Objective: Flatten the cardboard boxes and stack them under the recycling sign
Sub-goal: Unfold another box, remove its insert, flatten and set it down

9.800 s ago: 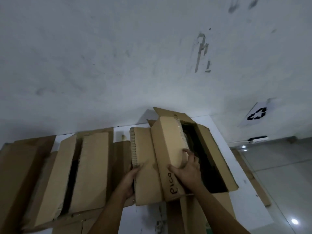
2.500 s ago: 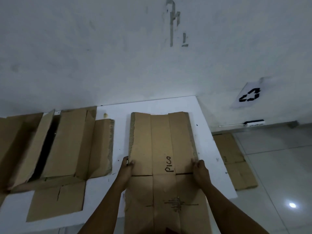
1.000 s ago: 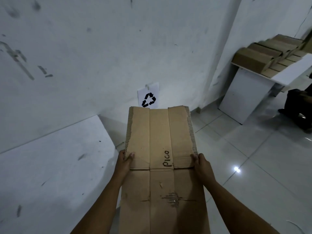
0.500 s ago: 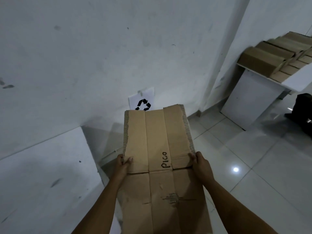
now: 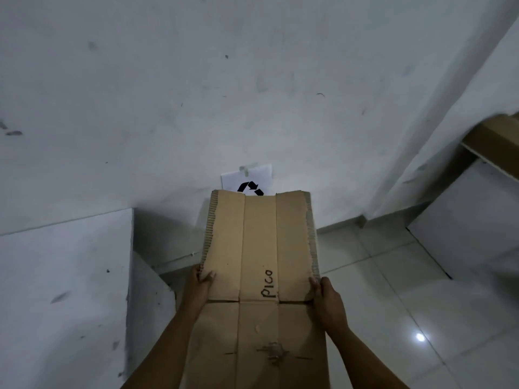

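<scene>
Flattened cardboard box (image 5: 259,265) read "PICO" in black marker, handwritten near its middle fold. It was held up in the air. Left hand (image 5: 200,284) pinched its left edge, thumb on top; right hand (image 5: 327,297) gripped its right edge. Recycling sign (image 5: 247,179), white paper taped to the wall (image 5: 196,94), sat just beyond the box's far edge, arrows symbol half hidden. White bench (image 5: 61,290) left of the box. Glossy tiled floor (image 5: 393,318) right of it, another cardboard piece (image 5: 494,141) on a white surface far right.
</scene>
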